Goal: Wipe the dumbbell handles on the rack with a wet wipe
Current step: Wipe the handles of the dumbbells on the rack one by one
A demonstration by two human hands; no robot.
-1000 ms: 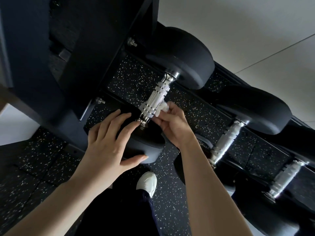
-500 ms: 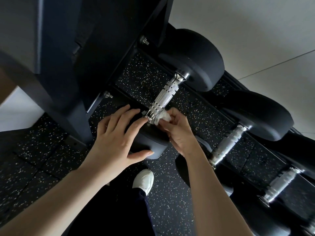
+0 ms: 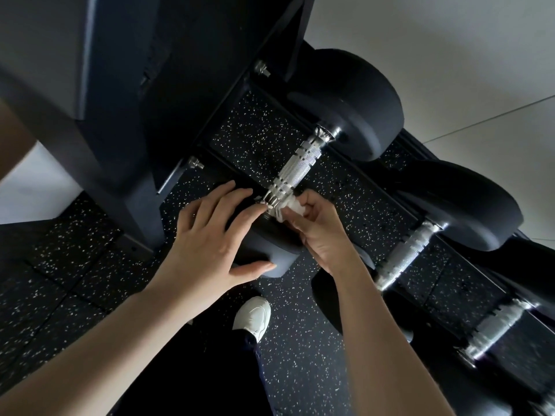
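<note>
Since a second ago, your right hand [image 3: 318, 229] has slid the wipe [image 3: 286, 209] down the handle [image 3: 292, 172] to its near end, at 6 o'clock of the knurled bar. Your right grip pinches the bunched wipe against the metal. Your left hand [image 3: 207, 241] lies spread, grip wide, over the near head [image 3: 270, 250] of the dumbbell, at 9 o'clock of the wipe, on the rack [image 3: 360, 181].

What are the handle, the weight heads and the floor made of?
Handle: bright metal, probably chromed steel, with a crosshatched, grooved surface that glints. Weight heads: matte black, smooth and rounded, likely a rubber or urethane coating; the core is hidden. Floor: black with white flecks, looks like rubber gym matting.
</note>
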